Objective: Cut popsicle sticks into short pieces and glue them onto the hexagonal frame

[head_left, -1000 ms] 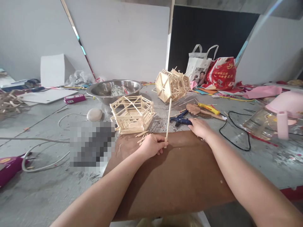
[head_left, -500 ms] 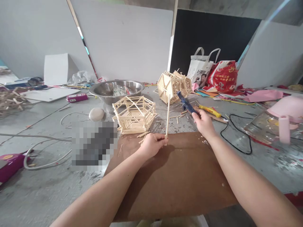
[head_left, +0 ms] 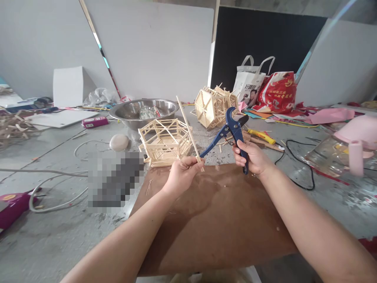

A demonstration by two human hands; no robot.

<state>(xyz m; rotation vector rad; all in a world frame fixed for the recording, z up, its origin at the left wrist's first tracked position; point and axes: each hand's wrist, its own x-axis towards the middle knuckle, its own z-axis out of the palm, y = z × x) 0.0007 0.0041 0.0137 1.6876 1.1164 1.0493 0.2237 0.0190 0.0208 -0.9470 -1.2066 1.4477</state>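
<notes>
evidently the step in hand is readying a cutter beside a stick, both hands near the far edge of the brown board (head_left: 224,228). the left hand (head_left: 185,173) pinches the lower part of a slender wooden stick (head_left: 186,122), which leans up and leftward in front of the hexagonal stick frame (head_left: 165,162). the right hand (head_left: 251,159) is wrapped round one handle of the blue hand cutter (head_left: 235,127); its handles are spread and its dark blade (head_left: 244,119) stands away from the hook (head_left: 229,111). the stick lies outside that mouth, so a cut, as i judge it, calls for seating it between hook and blade before squeezing. the other handle (head_left: 215,144) reaches the left hand; whether it is gripped or merely passes behind, i cannot tell. what seems a short pale piece (head_left: 198,158) lies against the stick, partly covered. a pixelated patch (head_left: 116,181) at left hides whatever is there, and the pink-lidded jug (head_left: 332,153) at right runs out of view.
</notes>
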